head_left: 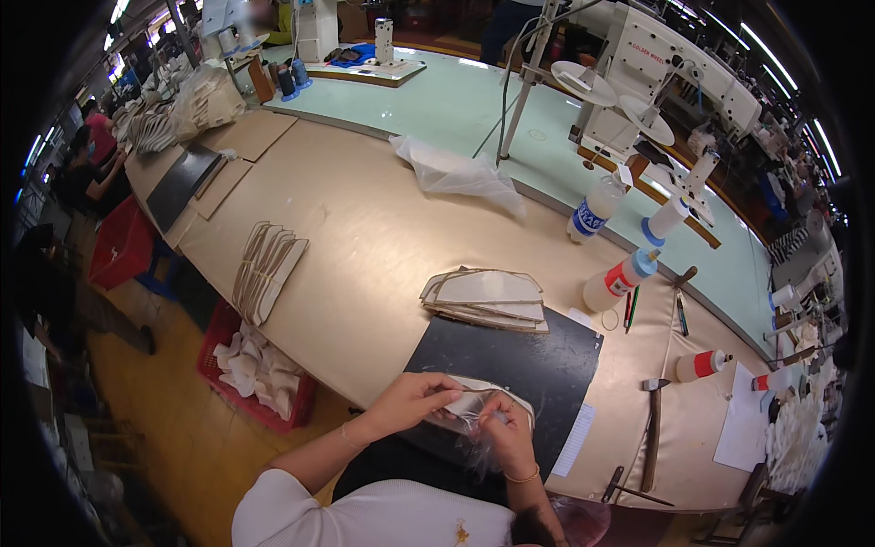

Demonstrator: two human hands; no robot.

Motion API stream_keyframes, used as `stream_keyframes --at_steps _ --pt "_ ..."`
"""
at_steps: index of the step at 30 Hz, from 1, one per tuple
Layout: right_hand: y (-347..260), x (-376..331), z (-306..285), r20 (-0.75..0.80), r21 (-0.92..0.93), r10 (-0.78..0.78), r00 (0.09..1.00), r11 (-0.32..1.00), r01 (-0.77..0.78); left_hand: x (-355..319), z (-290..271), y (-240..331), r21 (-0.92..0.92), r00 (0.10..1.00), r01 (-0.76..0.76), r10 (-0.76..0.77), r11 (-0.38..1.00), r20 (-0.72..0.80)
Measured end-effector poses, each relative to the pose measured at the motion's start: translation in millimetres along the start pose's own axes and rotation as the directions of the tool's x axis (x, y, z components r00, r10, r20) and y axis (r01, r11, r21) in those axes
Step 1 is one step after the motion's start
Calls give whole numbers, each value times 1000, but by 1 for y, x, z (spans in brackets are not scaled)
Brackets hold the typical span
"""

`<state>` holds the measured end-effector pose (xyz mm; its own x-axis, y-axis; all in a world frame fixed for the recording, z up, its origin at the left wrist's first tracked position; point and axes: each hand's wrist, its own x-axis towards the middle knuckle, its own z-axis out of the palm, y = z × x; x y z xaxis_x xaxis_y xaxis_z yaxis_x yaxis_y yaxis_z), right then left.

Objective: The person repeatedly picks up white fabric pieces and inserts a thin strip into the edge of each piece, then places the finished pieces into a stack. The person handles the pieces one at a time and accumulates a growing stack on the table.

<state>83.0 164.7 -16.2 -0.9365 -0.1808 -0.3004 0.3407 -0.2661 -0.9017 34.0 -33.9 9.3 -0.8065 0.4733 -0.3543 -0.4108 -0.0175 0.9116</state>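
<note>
1. Our left grip [416, 401] pinches a pale panel [468, 401] over the black mat [558, 365]
2. Our right grip [509, 438] pinches clear film [479, 423], so this piece looks unfinished
3. We can't tell whether the stacked panels [488, 290] are done

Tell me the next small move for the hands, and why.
Perhaps ease the clear film gently off the white piece with the right hand, the left hand steadying the piece: the film looks bunched at the right fingers, partly over the piece, and the black board lies beneath.
</note>
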Motion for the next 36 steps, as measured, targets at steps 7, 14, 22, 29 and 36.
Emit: stream_keyframes --at_steps 7,14,22,29,36 --pt "-8 1 6 -65 -48 40 997 998 -43 -4 19 37 225 991 8 -37 974 127" --pt "-31 -9 -13 -103 159 -21 995 987 37 3 -1 29 85 999 23 -21 996 -33" --pt "-59 -37 -98 -356 210 -205 912 933 291 18 -27 42 2 991 -114 113 994 -69" --pt "-92 -75 -144 -714 -42 -395 577 848 528 52 -24 51 29 947 -271 272 962 -173" --pt "-89 -82 -142 -722 -144 -473 504 816 560 86 -47 42 691 749 -78 500 719 -435"
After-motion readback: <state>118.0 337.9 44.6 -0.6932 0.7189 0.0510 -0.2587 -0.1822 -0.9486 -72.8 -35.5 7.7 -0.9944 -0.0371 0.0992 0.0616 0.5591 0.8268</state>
